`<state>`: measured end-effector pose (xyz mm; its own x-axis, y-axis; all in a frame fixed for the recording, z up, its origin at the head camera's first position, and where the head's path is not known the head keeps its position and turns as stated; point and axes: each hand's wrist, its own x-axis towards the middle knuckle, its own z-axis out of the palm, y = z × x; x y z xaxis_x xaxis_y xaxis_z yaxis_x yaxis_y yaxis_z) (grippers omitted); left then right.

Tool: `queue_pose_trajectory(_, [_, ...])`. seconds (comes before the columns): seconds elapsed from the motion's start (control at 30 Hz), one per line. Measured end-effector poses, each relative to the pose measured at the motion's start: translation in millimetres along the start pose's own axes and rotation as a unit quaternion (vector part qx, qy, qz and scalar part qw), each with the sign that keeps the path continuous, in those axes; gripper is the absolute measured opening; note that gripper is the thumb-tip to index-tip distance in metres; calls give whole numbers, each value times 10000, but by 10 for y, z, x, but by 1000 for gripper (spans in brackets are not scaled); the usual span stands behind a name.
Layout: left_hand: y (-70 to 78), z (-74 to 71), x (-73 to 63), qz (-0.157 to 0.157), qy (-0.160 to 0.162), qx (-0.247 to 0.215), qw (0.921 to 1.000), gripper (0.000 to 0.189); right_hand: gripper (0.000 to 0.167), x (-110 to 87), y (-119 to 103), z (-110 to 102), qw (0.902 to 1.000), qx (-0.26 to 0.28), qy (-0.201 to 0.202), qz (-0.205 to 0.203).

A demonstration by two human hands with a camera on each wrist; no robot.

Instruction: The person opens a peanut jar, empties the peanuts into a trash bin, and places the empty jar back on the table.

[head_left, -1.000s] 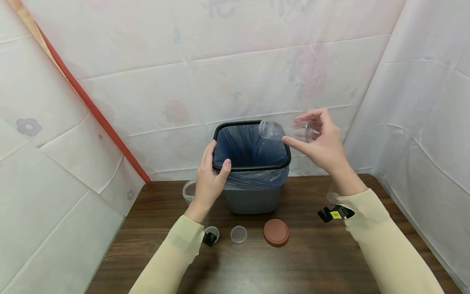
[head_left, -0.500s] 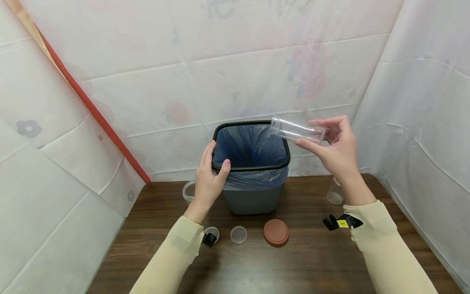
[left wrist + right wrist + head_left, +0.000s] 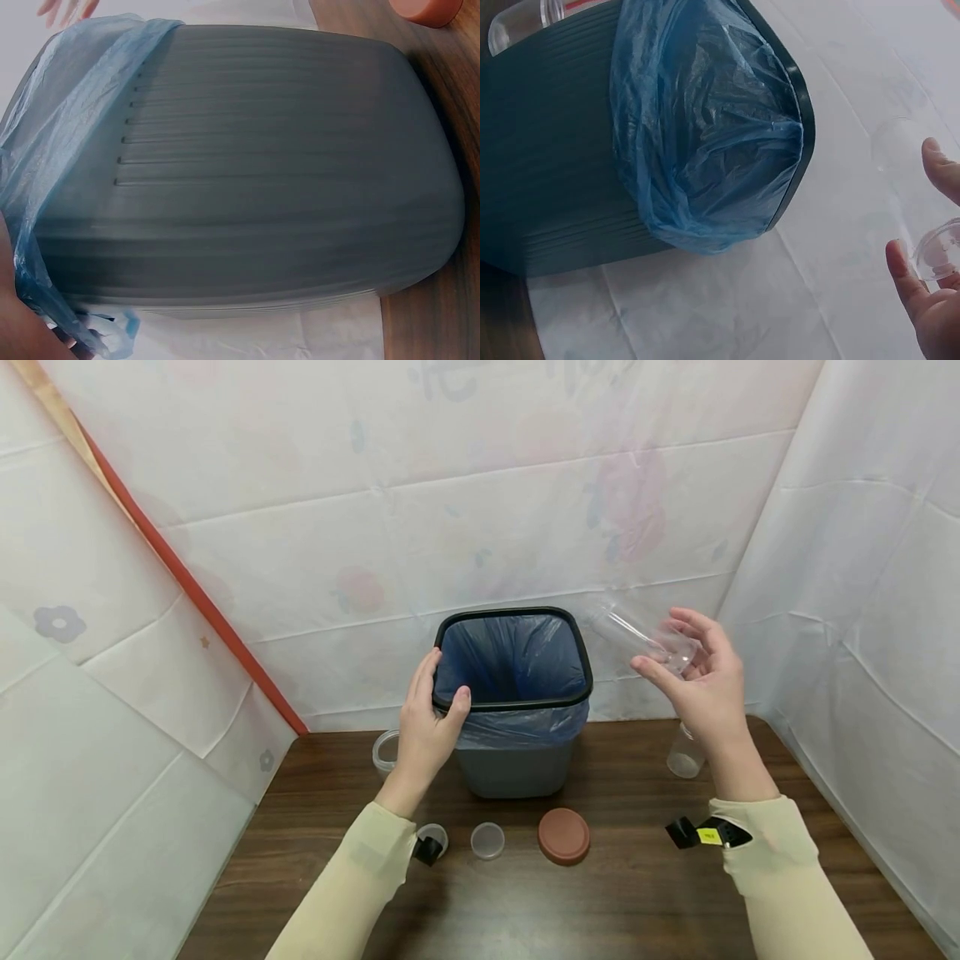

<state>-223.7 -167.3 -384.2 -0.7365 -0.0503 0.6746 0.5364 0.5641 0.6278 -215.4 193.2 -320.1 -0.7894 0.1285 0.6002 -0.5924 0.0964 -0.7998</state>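
Observation:
A grey trash bin (image 3: 513, 770) with a black rim and a blue bag lining it stands on the wooden table. My left hand (image 3: 427, 727) grips the near left corner of the rim, its thumb over the front edge. To the right of the bin, above the table, my right hand (image 3: 701, 672) holds a clear plastic jar (image 3: 633, 631) by its base end, thumb on one side and fingers on the other. The jar tilts, its mouth end up and leftward. In the right wrist view the same jar (image 3: 900, 161) shows faintly against the pale backdrop.
Behind my right wrist stands another clear jar (image 3: 684, 758). A clear container (image 3: 386, 750) is partly hidden behind my left hand. In front of the bin lie a brick-red lid (image 3: 564, 836), a clear lid (image 3: 488, 841) and a round lid (image 3: 435, 835) partly covered by the wrist camera.
My right hand has drawn the jar rightward, from over the bin's right rim to beside it, and its mouth end has tipped up. The left hand and the bin stay in place.

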Motion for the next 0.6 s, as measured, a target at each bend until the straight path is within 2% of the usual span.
queue_pose_trajectory(0.17, [-6,0,-2,-9,-29,-2,10000,84,75,-39,76,-57,9973,-726,51,-59])
queue_pose_trajectory(0.23, [-9,1,-2,-16,-36,-17,10000,83,75,-53,104,-65,9967,-804,49,-90])
queue_pose_trajectory(0.5, [-6,0,4,15,6,-12,10000,84,67,-105,208,-73,9998,-113,-100,162])
queue_pose_trajectory(0.6, [-6,4,3,20,9,-10,10000,85,64,-121,240,-80,9996,-184,-78,209])
